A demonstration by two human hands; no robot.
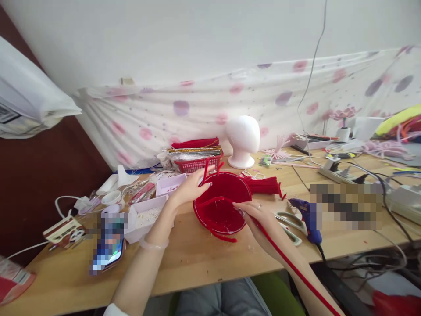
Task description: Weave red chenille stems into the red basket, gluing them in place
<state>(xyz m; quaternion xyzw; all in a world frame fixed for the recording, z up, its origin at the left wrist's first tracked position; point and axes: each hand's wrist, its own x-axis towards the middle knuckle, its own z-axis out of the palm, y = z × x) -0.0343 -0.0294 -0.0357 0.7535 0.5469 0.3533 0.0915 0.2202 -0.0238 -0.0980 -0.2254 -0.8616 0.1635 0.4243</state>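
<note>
A round red piece point(221, 206) made of pipe cleaners lies on the wooden table point(204, 259), its rim facing me. My left hand point(190, 188) holds its upper left edge, fingers closed round upright red strands. My right hand point(259, 217) pinches a long red pipe cleaner point(296, 270) at the piece's right rim; the strand trails down along my forearm. A bundle of red pipe cleaners point(263, 185) lies just behind the piece.
A blue glue gun point(307, 217) and scissors point(291, 221) lie right of my hand. A white foam head point(242, 139), a red basket point(197, 163), white trays point(148, 215) and a phone point(108, 250) stand around. A power strip point(338, 174) and cables sit at right.
</note>
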